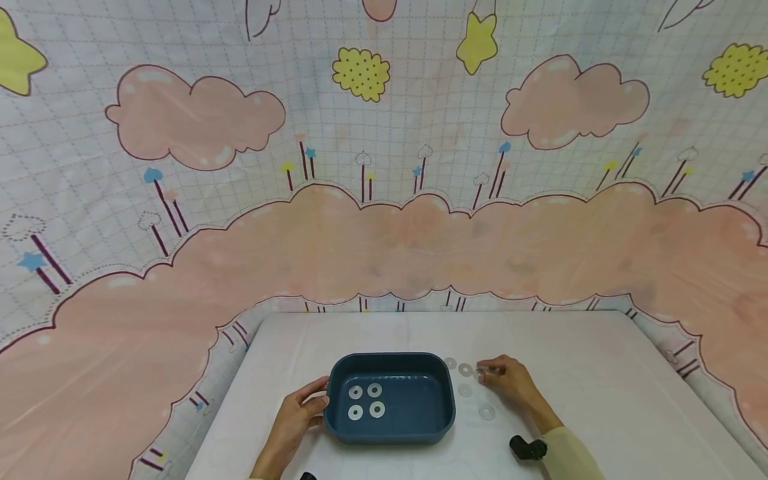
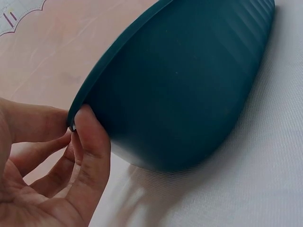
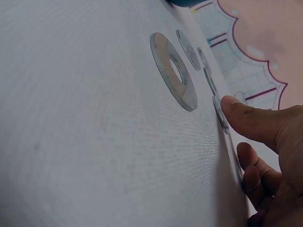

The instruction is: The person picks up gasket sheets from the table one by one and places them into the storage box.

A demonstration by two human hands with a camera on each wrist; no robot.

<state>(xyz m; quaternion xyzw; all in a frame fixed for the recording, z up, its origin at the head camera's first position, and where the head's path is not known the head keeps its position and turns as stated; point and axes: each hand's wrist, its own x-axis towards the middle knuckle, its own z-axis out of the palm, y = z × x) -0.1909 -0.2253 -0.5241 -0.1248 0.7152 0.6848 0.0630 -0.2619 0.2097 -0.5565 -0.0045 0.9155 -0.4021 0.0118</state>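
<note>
A dark blue rectangular tub (image 1: 393, 437) stands on the table. My left hand (image 1: 298, 408) holds its left rim, which the left wrist view shows pinched between the thumb and fingers (image 2: 94, 146). Several flat metal washers (image 1: 377, 409) lie inside, toward the tub's left half. More washers (image 1: 487, 412) are scattered on the table to the tub's right. My right hand (image 1: 510, 381) is at the rightmost back washer (image 3: 219, 115); the thumb (image 3: 251, 120) is right at its edge, and the other visible fingers stand apart from the thumb. The nearest washer (image 3: 174, 71) lies flat.
A white cloth covers the table (image 1: 600, 380). Behind it hangs a backdrop (image 1: 384, 253) printed with clouds and stars. A black wrist device (image 1: 528, 448) is worn at the right sleeve (image 1: 570, 453).
</note>
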